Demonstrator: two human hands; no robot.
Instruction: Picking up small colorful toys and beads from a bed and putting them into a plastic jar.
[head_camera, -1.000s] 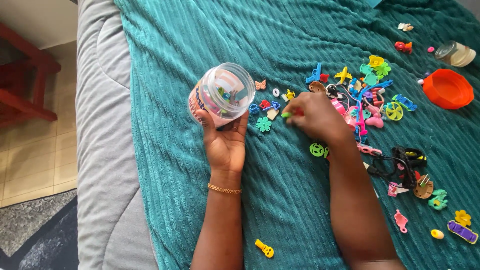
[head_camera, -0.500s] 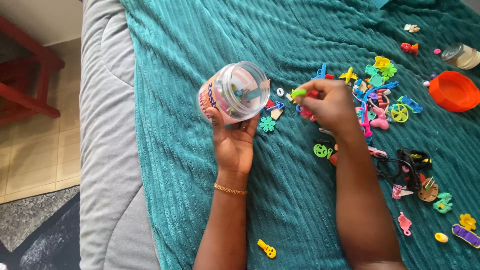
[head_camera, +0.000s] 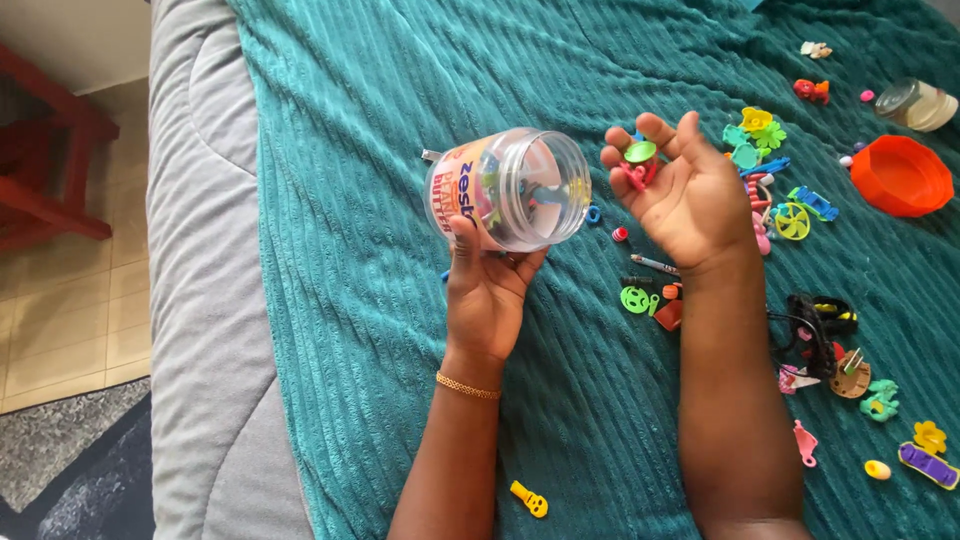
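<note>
Left hand (head_camera: 487, 290): at frame centre, fingers wrapped round a clear plastic jar (head_camera: 510, 188), tipped sideways.
Right hand (head_camera: 682, 195): palm up, fingers loosely curled, cradling small green and pink toys (head_camera: 638, 162).

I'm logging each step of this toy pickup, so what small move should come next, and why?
Probably tip the right hand over the mouth of the clear plastic jar. That hand is raised palm up with a few small toys on its fingers, and the left hand holds the jar tilted, its open mouth facing them.
</note>
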